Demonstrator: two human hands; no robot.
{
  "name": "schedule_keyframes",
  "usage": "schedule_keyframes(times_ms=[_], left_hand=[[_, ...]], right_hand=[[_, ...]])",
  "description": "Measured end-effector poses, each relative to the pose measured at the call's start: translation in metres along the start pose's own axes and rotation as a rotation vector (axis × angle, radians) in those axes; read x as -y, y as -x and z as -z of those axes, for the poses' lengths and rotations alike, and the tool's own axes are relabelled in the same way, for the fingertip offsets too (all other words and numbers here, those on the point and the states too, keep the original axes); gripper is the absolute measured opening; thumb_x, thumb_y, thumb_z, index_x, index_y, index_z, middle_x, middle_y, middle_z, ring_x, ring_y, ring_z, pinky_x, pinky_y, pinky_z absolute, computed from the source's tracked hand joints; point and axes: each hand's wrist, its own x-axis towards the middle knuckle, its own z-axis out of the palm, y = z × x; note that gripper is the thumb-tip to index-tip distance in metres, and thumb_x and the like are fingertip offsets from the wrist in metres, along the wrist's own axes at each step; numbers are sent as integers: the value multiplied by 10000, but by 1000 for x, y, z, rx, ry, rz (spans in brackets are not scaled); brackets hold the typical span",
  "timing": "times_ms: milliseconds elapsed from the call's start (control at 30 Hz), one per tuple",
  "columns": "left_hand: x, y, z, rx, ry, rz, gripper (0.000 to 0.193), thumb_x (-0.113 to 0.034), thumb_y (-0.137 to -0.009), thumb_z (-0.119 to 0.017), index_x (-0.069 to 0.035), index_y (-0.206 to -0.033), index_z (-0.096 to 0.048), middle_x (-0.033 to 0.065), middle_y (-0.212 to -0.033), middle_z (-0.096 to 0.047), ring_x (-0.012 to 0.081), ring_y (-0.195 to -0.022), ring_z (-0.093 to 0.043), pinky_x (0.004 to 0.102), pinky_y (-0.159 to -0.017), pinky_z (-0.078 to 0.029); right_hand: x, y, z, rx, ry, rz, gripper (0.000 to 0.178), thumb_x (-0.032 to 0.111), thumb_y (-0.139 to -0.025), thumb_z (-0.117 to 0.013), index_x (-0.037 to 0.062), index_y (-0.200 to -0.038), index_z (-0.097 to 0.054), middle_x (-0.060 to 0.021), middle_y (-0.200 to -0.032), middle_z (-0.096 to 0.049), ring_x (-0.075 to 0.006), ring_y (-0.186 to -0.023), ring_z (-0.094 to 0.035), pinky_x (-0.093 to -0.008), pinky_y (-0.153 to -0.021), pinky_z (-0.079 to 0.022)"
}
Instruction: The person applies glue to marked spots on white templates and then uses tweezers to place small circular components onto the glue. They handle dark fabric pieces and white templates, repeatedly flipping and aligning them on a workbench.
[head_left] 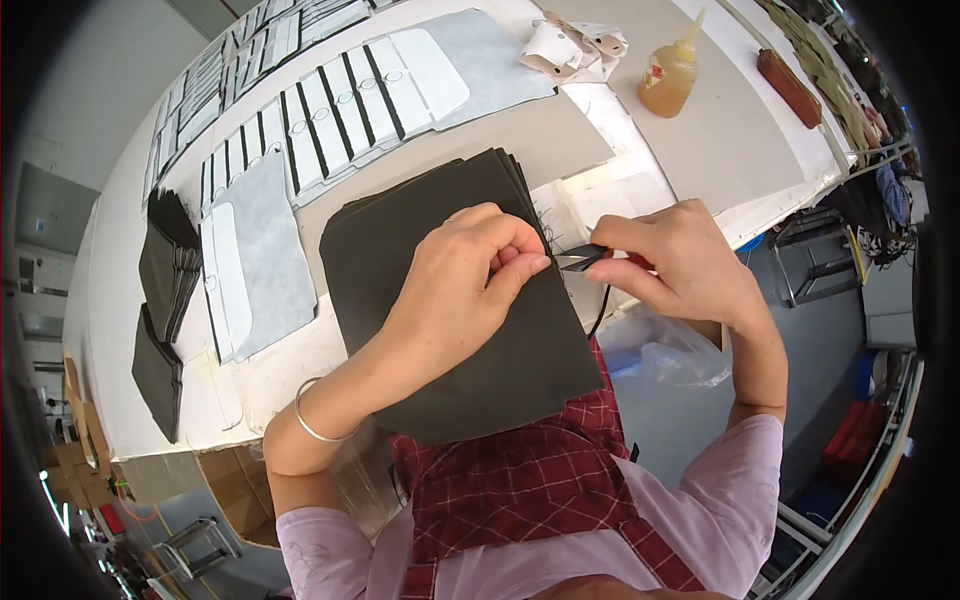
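Observation:
A stack of dark, round-cornered fabric pieces lies in front of me, its lower part over my lap. Above its right edge my left hand is closed, thumb and forefinger pinched together; whatever they grip is too small to make out. My right hand holds small thread snips, their blades pointing left, close to those fingertips. Loose threads stick out along the right edge of the stack. A thin black cord hangs below my right hand.
Pale patterned panels with black strips cover the far left of the white table. Folded dark pieces lie at the left. Farther right stand a glue bottle and a crumpled wrapper. A brown pouch sits near the right edge.

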Motion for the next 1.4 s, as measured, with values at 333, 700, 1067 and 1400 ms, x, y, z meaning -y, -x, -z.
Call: schedule_keyframes(times_ms=[333,700,1067,1400], left_hand=[[15,-3,1,-76,289,126,61,-88,-962,-677,-28,-967,-666,-31,-856,-558,34,-764,-482,203,-656,-415],[7,2,-7,-48,220,99,63,-90,-960,-680,-31,-965,-660,-42,-832,-525,41,-738,-452,218,-639,-392],[13,1,-7,-30,369,177,139,-157,-973,-675,-19,-959,-660,6,-831,-515,91,-700,-442,265,-640,-400],[6,6,14,-126,629,291,156,-203,-1013,-620,-48,-1031,-627,-76,-844,-487,36,-720,-378,203,-641,-323]], right_hand=[[1,-11,-1,36,35,34,336,450,-941,-660,119,-883,-655,-95,-512,-529,-339,-529,-585,-405,-509,-430],[0,-12,1,82,45,48,345,450,-960,-635,118,-869,-653,-101,-517,-530,-341,-524,-576,-416,-502,-418],[-4,-26,-7,104,54,100,396,455,-974,-611,103,-793,-622,-119,-515,-524,-348,-532,-572,-428,-501,-409],[-13,0,-40,-159,-459,-5,254,333,-974,-650,84,-937,-689,-93,-566,-523,-244,-501,-527,-347,-526,-426]])
